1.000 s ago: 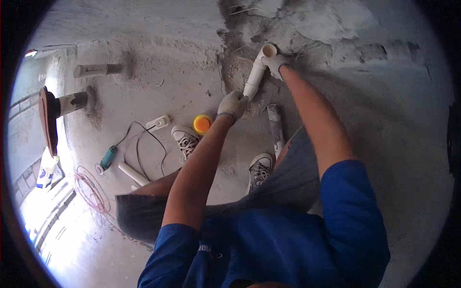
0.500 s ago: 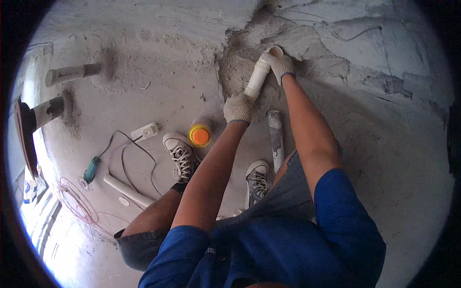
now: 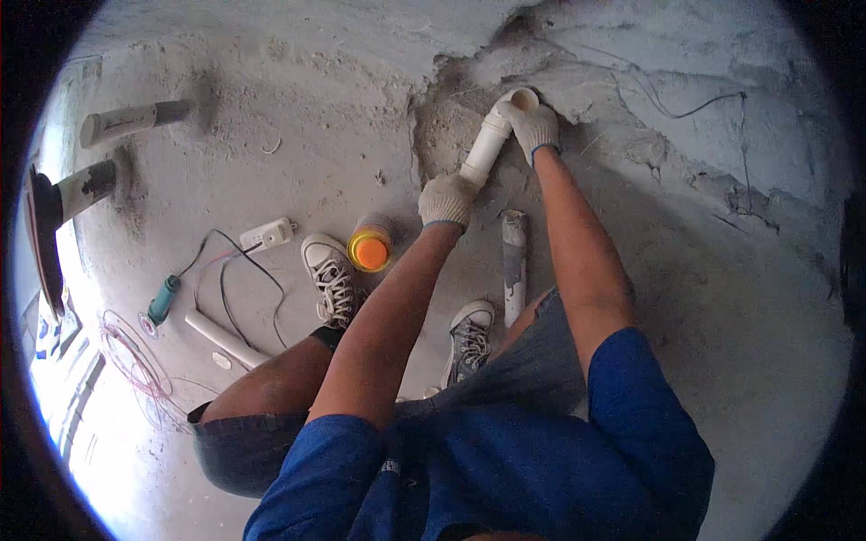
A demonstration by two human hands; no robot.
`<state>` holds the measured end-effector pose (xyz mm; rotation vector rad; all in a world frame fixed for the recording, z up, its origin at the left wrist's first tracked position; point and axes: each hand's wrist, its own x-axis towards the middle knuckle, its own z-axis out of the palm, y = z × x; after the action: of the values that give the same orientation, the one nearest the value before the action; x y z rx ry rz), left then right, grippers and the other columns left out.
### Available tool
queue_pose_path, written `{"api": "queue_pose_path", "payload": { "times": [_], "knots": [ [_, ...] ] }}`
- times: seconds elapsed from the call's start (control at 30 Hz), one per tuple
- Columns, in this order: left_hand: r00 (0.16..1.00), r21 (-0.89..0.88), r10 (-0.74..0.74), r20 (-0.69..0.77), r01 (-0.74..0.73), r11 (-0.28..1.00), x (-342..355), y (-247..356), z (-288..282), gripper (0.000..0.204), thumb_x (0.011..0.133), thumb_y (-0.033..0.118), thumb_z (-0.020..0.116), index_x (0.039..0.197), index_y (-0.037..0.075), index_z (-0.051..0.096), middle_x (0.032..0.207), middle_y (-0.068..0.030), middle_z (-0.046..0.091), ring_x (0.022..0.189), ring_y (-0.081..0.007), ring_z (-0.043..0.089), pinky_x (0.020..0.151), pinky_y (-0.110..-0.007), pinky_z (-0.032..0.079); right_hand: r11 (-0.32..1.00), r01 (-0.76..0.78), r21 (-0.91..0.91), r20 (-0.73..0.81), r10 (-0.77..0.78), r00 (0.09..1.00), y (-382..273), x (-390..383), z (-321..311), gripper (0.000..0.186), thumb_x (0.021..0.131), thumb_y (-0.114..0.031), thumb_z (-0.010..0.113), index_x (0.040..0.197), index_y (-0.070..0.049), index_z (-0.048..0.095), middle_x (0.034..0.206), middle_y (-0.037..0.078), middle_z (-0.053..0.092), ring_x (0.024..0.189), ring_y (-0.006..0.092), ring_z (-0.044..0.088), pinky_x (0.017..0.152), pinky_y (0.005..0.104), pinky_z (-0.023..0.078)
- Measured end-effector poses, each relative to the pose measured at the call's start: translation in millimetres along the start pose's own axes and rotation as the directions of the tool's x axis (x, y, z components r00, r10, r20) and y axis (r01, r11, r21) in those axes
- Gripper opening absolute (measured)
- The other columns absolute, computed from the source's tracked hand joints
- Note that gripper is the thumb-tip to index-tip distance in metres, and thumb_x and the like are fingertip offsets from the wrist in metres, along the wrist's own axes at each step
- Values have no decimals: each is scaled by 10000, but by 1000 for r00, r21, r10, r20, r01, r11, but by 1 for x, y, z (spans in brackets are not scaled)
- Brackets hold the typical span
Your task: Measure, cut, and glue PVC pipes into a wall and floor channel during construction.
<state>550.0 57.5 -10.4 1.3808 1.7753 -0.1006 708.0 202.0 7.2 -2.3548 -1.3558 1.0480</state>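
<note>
Nearest the camera, the person crouches in a blue shirt and grey shorts, two grey-and-white sneakers [image 3: 336,281] planted on a rough, dusty concrete floor [image 3: 271,108]. Beside the feet stands a can with an orange lid [image 3: 370,248], and a short grey pipe piece [image 3: 513,261] lies on the floor between the forearms. Farther left, a white pipe length [image 3: 221,336], a teal-handled tool [image 3: 164,298] and a white power strip [image 3: 269,234] with its cable lie loose, with a pink coil of wire [image 3: 126,347] near the bright edge. Two pipe stubs [image 3: 135,122] stick out of the concrete at the far left.

Farther out, the floor breaks into a chipped, sandy cavity. There a white plastic pipe [image 3: 487,149] runs diagonally. The gloved left hand [image 3: 446,198] is closed around its lower end; the gloved right hand [image 3: 532,126] wraps its upper elbow fitting, whose open mouth shows just above the fingers.

The pipe's lower end is hidden under the left glove, so its seating cannot be judged. A thin wire trails across cracked concrete beyond.
</note>
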Motion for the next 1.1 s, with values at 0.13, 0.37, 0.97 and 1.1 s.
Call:
{"api": "queue_pose_path", "payload": {
  "times": [0.13, 0.37, 0.97, 1.1],
  "knots": [
    [1000, -11, 13, -22, -13, 1000, 0, -2, 5, 338, 955, 361, 608, 1013, 79, 785, 990, -200, 758, 961, -383, 740, 839, -503, 581, 993, -59, -98, -23, 57, 998, 3, 7, 7, 799, 722, -596, 794, 1121, 92, 724, 1142, 305, 723, 1105, 391, 709, 909, 457, 550],
    [999, -26, -40, 20, 41, 999, -1, 6, -6, 366, 977, 398, 594, 1034, 95, 790, 1012, -197, 763, 976, -378, 747, 840, -506, 584, 992, -104, -67, -38, 102, 994, 8, 15, 19, 691, 741, -536, 796, 1043, 83, 745, 969, 235, 764, 892, 322, 756, 788, 428, 576],
    [986, -58, -134, 96, 140, 988, 11, 13, -17, 401, 966, 405, 607, 1150, 89, 770, 1111, -162, 771, 1063, -334, 744, 896, -476, 580, 984, -123, -131, -204, 95, 974, -22, -11, 18, 852, 737, -567, 812, 1313, 34, 629, 1299, 281, 666, 1200, 402, 663, 1006, 496, 531],
    [989, -39, -114, 95, 119, 992, 11, 7, -10, 411, 973, 426, 601, 1149, 96, 772, 1134, -153, 768, 1068, -336, 742, 886, -468, 580, 983, -76, -166, -155, 50, 987, -33, -25, 6, 744, 771, -576, 773, 1264, -26, 683, 1280, 261, 682, 1186, 414, 665, 1000, 497, 533]
  ]
}}
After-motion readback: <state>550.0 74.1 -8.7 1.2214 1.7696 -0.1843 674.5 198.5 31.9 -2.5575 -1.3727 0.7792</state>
